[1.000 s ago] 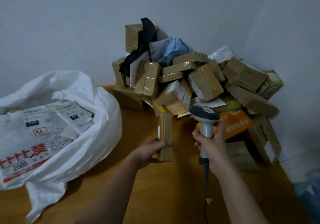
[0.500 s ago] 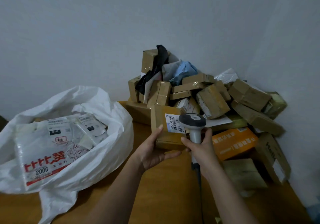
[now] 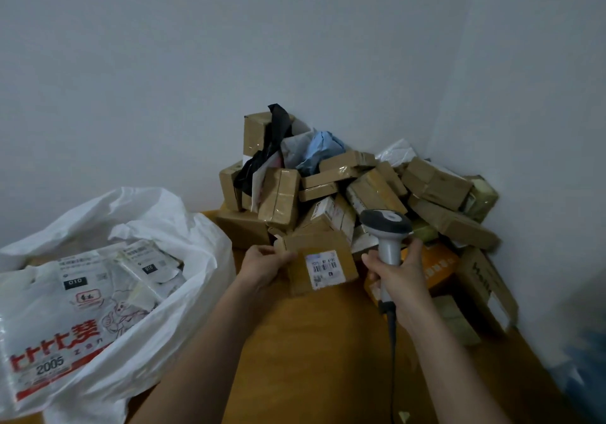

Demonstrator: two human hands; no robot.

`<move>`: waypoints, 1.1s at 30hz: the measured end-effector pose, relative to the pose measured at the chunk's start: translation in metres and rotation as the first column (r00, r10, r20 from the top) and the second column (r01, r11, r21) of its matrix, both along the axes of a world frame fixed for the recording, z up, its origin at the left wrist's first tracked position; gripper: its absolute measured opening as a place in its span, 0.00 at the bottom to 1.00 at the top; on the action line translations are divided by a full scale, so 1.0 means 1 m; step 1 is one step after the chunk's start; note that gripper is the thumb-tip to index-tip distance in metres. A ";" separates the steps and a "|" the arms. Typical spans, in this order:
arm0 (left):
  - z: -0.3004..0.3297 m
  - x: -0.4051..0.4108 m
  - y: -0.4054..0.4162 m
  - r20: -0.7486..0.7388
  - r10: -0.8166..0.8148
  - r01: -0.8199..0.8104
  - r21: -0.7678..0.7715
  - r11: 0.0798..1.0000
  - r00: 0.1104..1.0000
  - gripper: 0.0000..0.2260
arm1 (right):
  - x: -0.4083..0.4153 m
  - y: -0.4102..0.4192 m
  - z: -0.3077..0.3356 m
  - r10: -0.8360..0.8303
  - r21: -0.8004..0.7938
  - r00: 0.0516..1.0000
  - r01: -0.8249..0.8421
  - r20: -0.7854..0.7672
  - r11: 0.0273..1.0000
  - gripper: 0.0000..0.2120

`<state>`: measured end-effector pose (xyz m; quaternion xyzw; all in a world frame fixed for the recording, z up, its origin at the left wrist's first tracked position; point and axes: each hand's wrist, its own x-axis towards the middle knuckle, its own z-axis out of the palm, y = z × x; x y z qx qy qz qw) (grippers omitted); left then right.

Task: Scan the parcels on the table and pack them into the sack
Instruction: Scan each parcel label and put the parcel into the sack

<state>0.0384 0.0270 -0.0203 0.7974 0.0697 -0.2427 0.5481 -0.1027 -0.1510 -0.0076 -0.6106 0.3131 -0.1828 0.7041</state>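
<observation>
Left hand (image 3: pixel 266 267): I pinch the left edge of a brown parcel (image 3: pixel 319 261), its label (image 3: pixel 324 269) facing me, above the worktop (image 3: pixel 314 351).
Right hand (image 3: pixel 398 277): my fingers wrap the grey scanner (image 3: pixel 387 226) handle, just right of the parcel.
Pile (image 3: pixel 370 187): cardboard boxes heaped in the corner behind.
Sack (image 3: pixel 108 292): white, open, holding packets, at my left.

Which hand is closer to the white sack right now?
Left. The left hand holds a cardboard parcel just right of the white sack; the right hand grips the barcode scanner farther right, beyond the parcel.
</observation>
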 end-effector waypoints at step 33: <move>0.008 0.034 0.049 -0.055 0.757 -0.705 -0.411 0.577 0.651 0.22 | -0.013 0.041 0.132 0.433 -0.200 0.898 -0.440 -0.080 0.876 0.13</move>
